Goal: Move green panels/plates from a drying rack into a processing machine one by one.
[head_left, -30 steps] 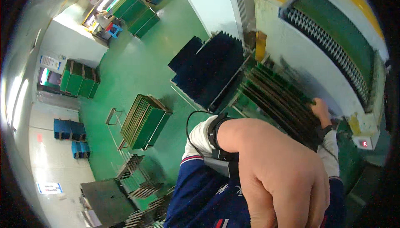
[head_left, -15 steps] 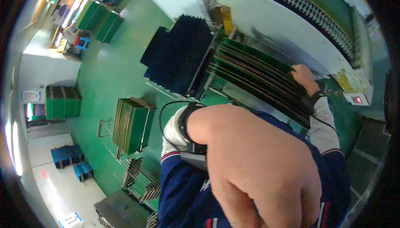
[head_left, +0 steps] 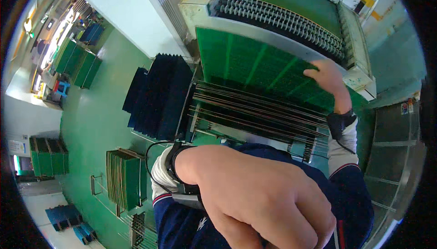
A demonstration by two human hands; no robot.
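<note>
My left hand [head_left: 255, 194] is large and close, back upward. Its fingers bend down, and their tips are out of sight, so I cannot tell whether they hold anything. A large green panel [head_left: 255, 62] stands tilted up between a rack of panels and a machine. At its upper right edge is my right hand [head_left: 328, 78], slightly blurred, thumb stretched out apart from the fingers and nothing visibly gripped. Below the panel, the rack [head_left: 255, 108] holds several thin panels on edge, seen as parallel lines. Both wrists wear black bands with cables.
Beyond the panel stands a machine with rows of white rollers [head_left: 282, 23]. Dark blue ridged sheets [head_left: 164, 96] stand on a rack to the left. Stacked green panels [head_left: 125, 178] sit lower left on the green floor [head_left: 93, 126]. A grey metal cabinet [head_left: 393, 135] borders the right.
The green panel's face now shows widely, tilted up toward the machine. My right hand no longer grips the rack's panel edges; its thumb is spread. My left hand remains large and close.
</note>
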